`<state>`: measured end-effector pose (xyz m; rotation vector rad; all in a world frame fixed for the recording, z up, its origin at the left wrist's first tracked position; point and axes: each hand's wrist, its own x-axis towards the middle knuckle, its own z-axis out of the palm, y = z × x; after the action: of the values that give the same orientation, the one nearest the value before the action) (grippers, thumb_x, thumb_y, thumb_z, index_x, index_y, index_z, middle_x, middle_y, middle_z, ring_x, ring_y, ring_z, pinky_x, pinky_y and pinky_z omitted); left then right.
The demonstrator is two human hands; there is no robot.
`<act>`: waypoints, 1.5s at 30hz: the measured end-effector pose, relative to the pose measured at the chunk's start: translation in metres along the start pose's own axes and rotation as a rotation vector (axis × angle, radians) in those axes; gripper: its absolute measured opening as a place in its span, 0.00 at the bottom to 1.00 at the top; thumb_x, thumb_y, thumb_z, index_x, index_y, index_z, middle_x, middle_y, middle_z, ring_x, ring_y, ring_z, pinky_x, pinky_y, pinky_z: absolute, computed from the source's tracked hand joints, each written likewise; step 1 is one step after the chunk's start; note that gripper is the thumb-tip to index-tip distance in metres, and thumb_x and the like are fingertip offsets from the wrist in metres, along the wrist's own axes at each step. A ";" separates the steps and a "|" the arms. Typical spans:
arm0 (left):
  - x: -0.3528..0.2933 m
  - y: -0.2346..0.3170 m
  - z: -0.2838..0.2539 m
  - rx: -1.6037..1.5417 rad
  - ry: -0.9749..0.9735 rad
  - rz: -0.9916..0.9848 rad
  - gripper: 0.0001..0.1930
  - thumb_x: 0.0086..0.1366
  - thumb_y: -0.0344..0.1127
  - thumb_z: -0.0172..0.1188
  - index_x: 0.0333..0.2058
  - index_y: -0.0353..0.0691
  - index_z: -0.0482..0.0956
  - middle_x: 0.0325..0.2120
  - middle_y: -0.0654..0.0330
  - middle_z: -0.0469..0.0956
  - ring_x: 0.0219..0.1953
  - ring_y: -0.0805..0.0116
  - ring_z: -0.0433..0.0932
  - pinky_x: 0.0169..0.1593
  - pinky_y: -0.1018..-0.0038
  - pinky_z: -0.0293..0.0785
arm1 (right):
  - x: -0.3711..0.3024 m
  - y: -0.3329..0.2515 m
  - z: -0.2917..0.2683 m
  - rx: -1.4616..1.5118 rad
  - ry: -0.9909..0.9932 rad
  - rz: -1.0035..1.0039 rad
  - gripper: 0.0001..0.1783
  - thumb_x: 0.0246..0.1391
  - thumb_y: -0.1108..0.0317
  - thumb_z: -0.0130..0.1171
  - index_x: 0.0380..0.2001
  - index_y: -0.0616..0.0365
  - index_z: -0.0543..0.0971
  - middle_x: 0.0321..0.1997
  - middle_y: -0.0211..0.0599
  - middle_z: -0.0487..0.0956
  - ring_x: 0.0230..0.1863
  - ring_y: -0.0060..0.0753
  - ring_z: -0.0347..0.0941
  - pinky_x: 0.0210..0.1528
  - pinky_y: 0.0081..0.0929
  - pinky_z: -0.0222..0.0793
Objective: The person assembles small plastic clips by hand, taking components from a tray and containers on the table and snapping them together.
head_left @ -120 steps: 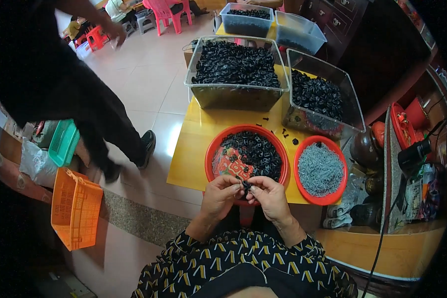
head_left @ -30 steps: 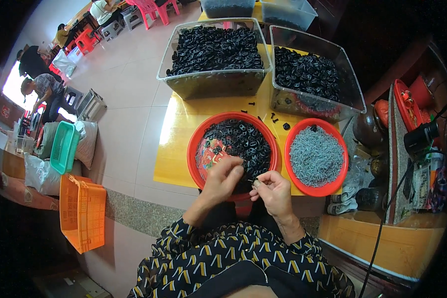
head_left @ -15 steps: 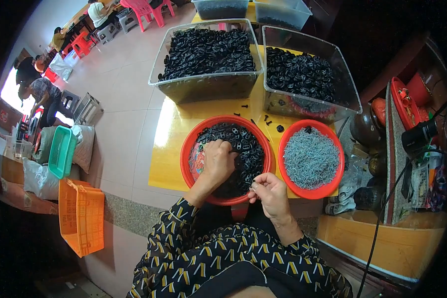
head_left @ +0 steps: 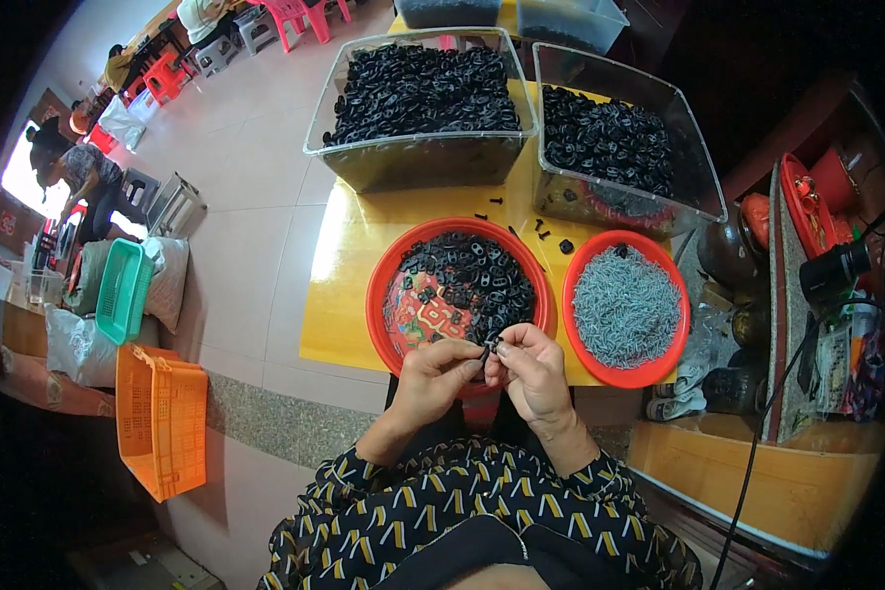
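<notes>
The left hand [head_left: 438, 376] has come back from the red basin [head_left: 374, 300] to the right hand [head_left: 535, 379], making this two-handed work; both pinch a small black piece [head_left: 488, 356] near the basin's close rim; a big clear bin [head_left: 423, 169] and a smaller clear bin [head_left: 696, 162] hold heaped black parts [head_left: 423, 93]; the basin holds more; a red dish [head_left: 627, 378] holds silvery pins [head_left: 624, 315]

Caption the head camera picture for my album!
Left hand and right hand hold a small black part at the near edge of a round red plastic basin.
</notes>
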<state>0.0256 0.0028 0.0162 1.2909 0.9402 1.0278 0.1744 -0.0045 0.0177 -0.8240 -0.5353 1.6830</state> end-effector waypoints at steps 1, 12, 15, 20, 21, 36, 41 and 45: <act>-0.001 0.000 -0.002 -0.003 0.003 -0.001 0.09 0.51 0.19 0.54 0.34 0.30 0.74 0.28 0.60 0.75 0.31 0.74 0.73 0.33 0.82 0.68 | 0.000 0.001 0.001 -0.003 -0.001 0.003 0.04 0.48 0.75 0.48 0.29 0.64 0.68 0.21 0.37 0.72 0.20 0.25 0.68 0.23 0.19 0.66; -0.002 0.001 -0.015 -0.455 -0.094 -0.134 0.12 0.53 0.21 0.53 0.38 0.29 0.69 0.28 0.58 0.74 0.31 0.72 0.74 0.37 0.77 0.71 | 0.001 0.008 0.012 0.013 -0.030 0.071 0.04 0.49 0.75 0.48 0.30 0.63 0.68 0.23 0.36 0.72 0.21 0.25 0.68 0.23 0.20 0.66; -0.004 0.000 -0.015 -0.487 -0.025 -0.165 0.09 0.53 0.22 0.54 0.36 0.29 0.71 0.27 0.58 0.74 0.29 0.73 0.74 0.35 0.78 0.71 | 0.002 0.009 0.013 0.055 -0.037 0.082 0.04 0.49 0.75 0.48 0.30 0.63 0.68 0.23 0.37 0.72 0.21 0.26 0.68 0.23 0.21 0.66; -0.007 -0.012 -0.013 -0.545 0.127 -0.203 0.06 0.53 0.22 0.55 0.32 0.30 0.73 0.25 0.58 0.75 0.27 0.74 0.73 0.33 0.80 0.70 | 0.003 0.013 0.014 0.056 -0.023 0.068 0.04 0.48 0.76 0.48 0.30 0.62 0.67 0.23 0.37 0.71 0.21 0.26 0.68 0.23 0.21 0.66; -0.007 -0.012 -0.012 -0.592 0.154 -0.186 0.06 0.53 0.22 0.55 0.31 0.31 0.73 0.25 0.58 0.75 0.26 0.74 0.73 0.32 0.81 0.70 | 0.002 0.012 0.015 0.056 -0.006 0.066 0.04 0.49 0.76 0.48 0.30 0.63 0.67 0.23 0.37 0.71 0.22 0.26 0.68 0.23 0.21 0.66; -0.014 -0.008 -0.022 -0.500 -0.061 -0.191 0.13 0.51 0.21 0.56 0.38 0.31 0.72 0.28 0.59 0.75 0.28 0.74 0.74 0.34 0.80 0.71 | -0.001 0.003 0.017 -0.033 0.002 0.037 0.04 0.49 0.75 0.49 0.30 0.64 0.68 0.22 0.34 0.72 0.21 0.21 0.69 0.22 0.15 0.67; -0.013 -0.015 -0.024 -0.607 -0.040 -0.174 0.14 0.51 0.22 0.57 0.39 0.31 0.71 0.26 0.61 0.74 0.27 0.76 0.72 0.32 0.82 0.70 | -0.007 -0.003 0.011 -0.163 0.030 0.041 0.03 0.48 0.76 0.48 0.29 0.64 0.69 0.21 0.35 0.72 0.20 0.23 0.69 0.21 0.16 0.66; -0.014 -0.014 -0.022 -0.622 -0.032 -0.145 0.14 0.51 0.22 0.56 0.39 0.32 0.71 0.26 0.62 0.73 0.27 0.77 0.72 0.31 0.82 0.70 | -0.013 -0.002 0.016 -0.319 0.034 0.066 0.03 0.48 0.77 0.49 0.28 0.65 0.69 0.20 0.34 0.72 0.20 0.20 0.68 0.21 0.14 0.65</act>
<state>0.0012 -0.0038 0.0008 0.7077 0.6055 1.0684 0.1650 -0.0151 0.0326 -1.1083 -0.7729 1.6632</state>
